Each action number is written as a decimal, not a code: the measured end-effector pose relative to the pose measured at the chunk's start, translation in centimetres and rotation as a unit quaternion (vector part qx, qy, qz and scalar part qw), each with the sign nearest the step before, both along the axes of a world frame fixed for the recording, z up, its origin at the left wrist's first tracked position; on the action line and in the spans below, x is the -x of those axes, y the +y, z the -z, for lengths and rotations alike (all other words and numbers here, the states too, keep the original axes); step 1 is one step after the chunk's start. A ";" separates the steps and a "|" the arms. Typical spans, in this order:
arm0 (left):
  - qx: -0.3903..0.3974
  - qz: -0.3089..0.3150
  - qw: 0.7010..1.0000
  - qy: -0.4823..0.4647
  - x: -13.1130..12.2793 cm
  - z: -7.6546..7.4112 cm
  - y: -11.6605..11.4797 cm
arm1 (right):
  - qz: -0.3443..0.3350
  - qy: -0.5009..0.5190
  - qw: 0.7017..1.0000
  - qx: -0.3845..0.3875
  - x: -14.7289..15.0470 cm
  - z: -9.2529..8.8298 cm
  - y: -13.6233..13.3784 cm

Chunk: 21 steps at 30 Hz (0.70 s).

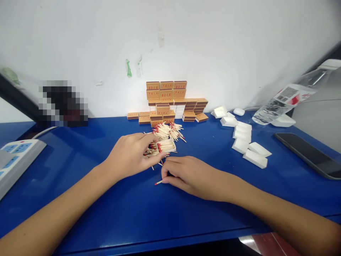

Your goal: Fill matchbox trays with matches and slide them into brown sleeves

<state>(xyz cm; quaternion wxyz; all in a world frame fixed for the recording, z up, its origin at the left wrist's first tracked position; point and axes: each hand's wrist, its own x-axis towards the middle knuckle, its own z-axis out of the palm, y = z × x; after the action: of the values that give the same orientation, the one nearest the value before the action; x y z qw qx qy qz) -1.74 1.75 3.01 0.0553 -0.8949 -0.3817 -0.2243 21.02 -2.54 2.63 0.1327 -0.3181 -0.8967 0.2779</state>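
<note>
in the head view, the left hand (131, 154) straddles a white tray (173, 149) of matches (165, 145), seemingly to steady it; i cannot tell whether it grips. on the tray's near side, the right hand (191, 176) pinches a single match (159, 182), leaving the red head clear of the fingertips. loose matches (162, 131) lie just behind, within easy reach; matchboxes (166, 94) stand stacked beyond.

Indoor desk setting, home or office; from my remote seat I cannot tell which. A blue counter (128, 220) beneath the fingers (174, 160) meets a marked white wall (207, 46) beyond them. A power strip (31, 146) to their left, and a phone (306, 153) and water bottle (282, 101) to their right, indicate everyday personal space; reddish floor (270, 244) shows below, rightward of them.
</note>
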 end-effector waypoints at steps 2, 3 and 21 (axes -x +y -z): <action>0.006 0.009 1.000 0.010 -0.4 0.3 -0.4 | 0.028 0.041 0.999 0.005 -1.2 -1.1 0.3; 0.011 0.015 1.000 0.016 -0.6 0.5 -0.6 | 0.063 0.064 0.996 -0.007 -1.8 -1.4 0.6; 0.054 0.072 0.996 0.029 -1.7 2.0 -2.0 | 0.196 0.004 0.971 -0.139 -4.8 -0.8 3.7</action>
<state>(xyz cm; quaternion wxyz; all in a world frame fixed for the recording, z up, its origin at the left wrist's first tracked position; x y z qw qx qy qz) -0.01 -0.25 1.05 0.0013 -0.9279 -0.3259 -0.1809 25.87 1.16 3.44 0.2315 -0.4648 -0.8461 0.1203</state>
